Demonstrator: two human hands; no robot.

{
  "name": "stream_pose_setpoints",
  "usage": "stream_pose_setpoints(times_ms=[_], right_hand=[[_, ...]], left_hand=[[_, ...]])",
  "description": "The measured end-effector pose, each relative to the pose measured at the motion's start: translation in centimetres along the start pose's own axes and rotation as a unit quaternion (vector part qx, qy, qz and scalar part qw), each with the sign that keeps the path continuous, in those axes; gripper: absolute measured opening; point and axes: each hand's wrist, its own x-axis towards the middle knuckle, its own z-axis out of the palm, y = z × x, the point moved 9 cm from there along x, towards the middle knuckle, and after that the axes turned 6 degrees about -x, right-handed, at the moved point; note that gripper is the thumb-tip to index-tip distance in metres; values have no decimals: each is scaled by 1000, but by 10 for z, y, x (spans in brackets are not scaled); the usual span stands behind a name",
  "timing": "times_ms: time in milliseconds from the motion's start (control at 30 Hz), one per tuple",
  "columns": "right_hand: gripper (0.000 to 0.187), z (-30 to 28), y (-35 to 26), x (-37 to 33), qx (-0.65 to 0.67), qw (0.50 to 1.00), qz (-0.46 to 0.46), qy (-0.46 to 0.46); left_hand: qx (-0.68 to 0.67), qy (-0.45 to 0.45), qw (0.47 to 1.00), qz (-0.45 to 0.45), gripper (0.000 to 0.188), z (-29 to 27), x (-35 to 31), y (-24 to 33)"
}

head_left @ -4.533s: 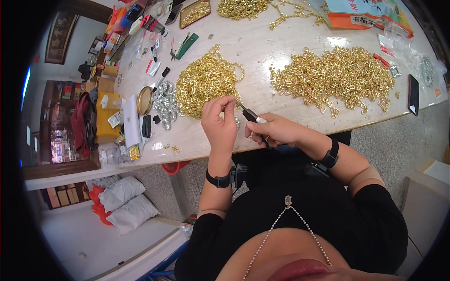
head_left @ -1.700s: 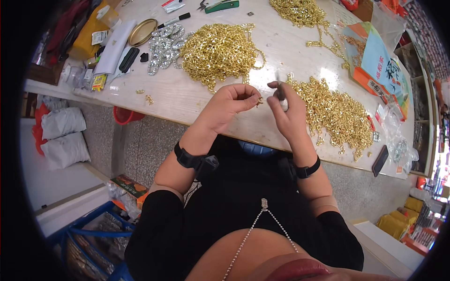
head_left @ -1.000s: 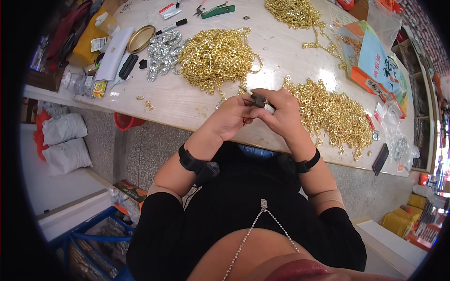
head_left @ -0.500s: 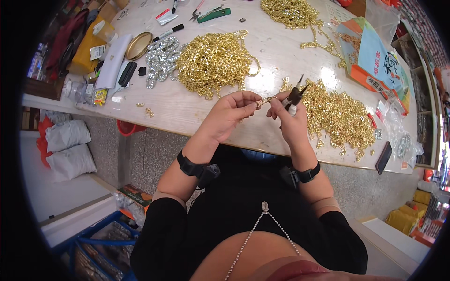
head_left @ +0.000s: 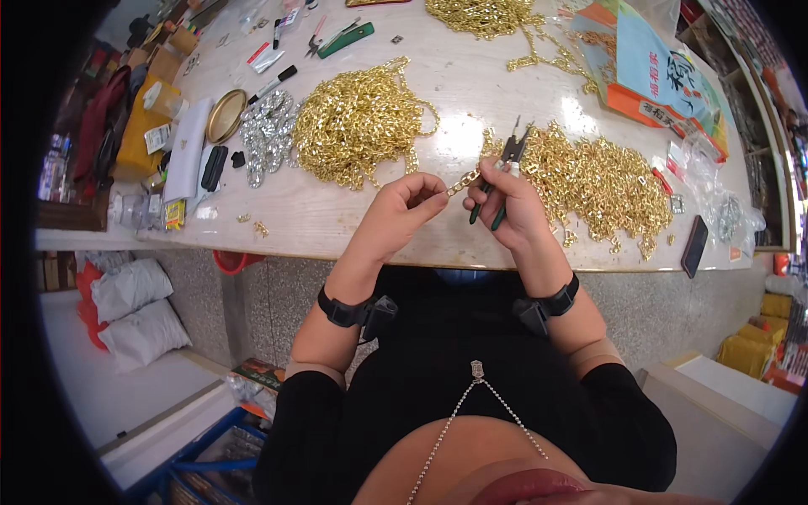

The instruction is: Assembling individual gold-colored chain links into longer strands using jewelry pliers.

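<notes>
Between my two hands stretches a short length of gold chain (head_left: 462, 182), held above the table's near edge. My left hand (head_left: 397, 214) is closed, pinching one end with thumb and fingertips. Closed as well, my right hand (head_left: 519, 210) pinches the other end and also keeps a pair of pliers (head_left: 512, 151) against the palm. The jaws of the pliers point away from me, and their dark green handles stick out below the fingers. Just right of that hand lies a spread heap of loose gold links (head_left: 598, 185). A big gold chain pile (head_left: 358, 122) lies beyond my left hand.
Silver chain (head_left: 268, 139), a round gold lid (head_left: 225, 117) and a marker (head_left: 272, 84) lie on the left of the table. Green-handled pliers (head_left: 346, 39) lie farther back. At right are a printed bag (head_left: 652, 76), clear plastic (head_left: 724, 202) and a phone (head_left: 694, 246).
The view has shifted slightly. My hands have moved a little apart, so more of the chain shows between them. The pliers have turned in my right hand, exposing their handles.
</notes>
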Motion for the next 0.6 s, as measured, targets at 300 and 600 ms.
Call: stream_pose_setpoints(times_ms=[300,600], right_hand=[[11,5,6,-5,63,997,36,-3],[24,36,3,-33,-348,926,-25,-145]], left_hand=[[-6,74,994,84,11,-9,-3,22],[54,194,962,186,13,-31,-15,55]])
